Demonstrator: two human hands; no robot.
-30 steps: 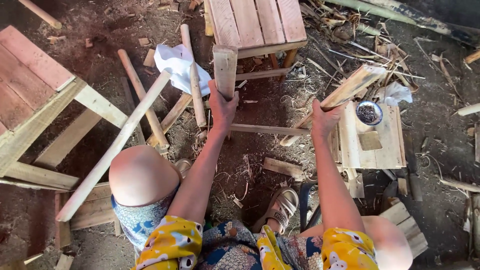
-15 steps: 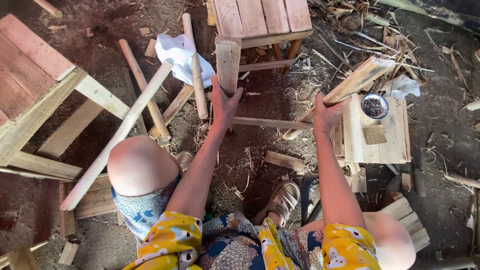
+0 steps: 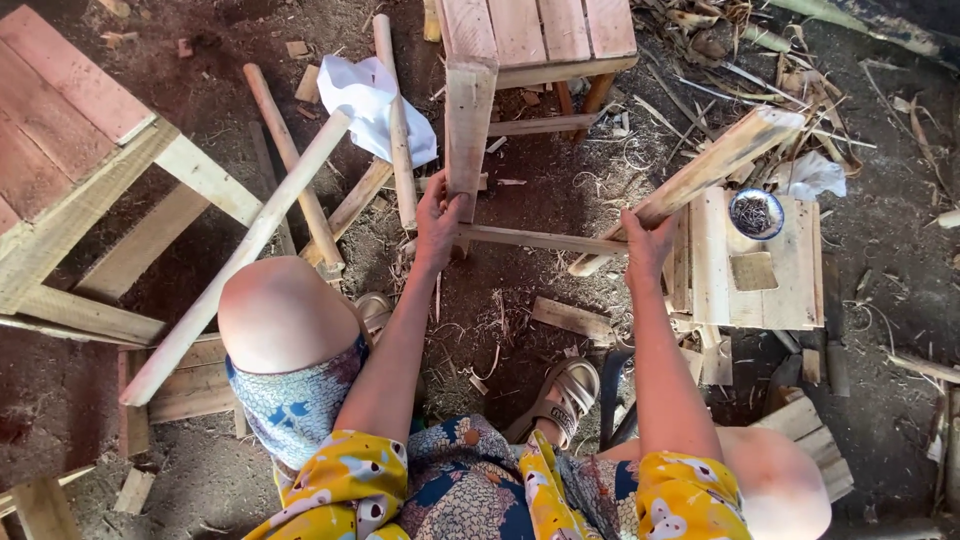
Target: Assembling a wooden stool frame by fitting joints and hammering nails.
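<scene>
A wooden leg point(image 3: 469, 130), pale and square in section, is clasped near its lower end by the left hand point(image 3: 437, 225), whose fingers are wrapped around it. A second leg point(image 3: 700, 180), tilted so that its upper end leans away to the right, is gripped near its lower end by the right hand point(image 3: 648, 250), closed around the wood. Between the two legs a thin crosspiece point(image 3: 545, 240) is seen, running almost level from one hand to the other and touching both legs at its ends. The left leg is seen to rise to the front corner of a slatted stool seat point(image 3: 540, 30) at the top edge of the view. All of this is held just above the dirt floor point(image 3: 500, 330), which is strewn with shavings and offcuts. Just beside the right hand, a small wooden stool point(image 3: 750, 290) is stood on the floor, and a round blue-rimmed dish point(image 3: 757, 213) is set near its far edge. A white cloth point(image 3: 370, 105) is draped over round sticks point(image 3: 395, 120) to the left of the left hand. At the left edge of the floor a larger slatted frame point(image 3: 70, 160) is lying. A sandalled foot point(image 3: 570, 390) is planted between the arms.
</scene>
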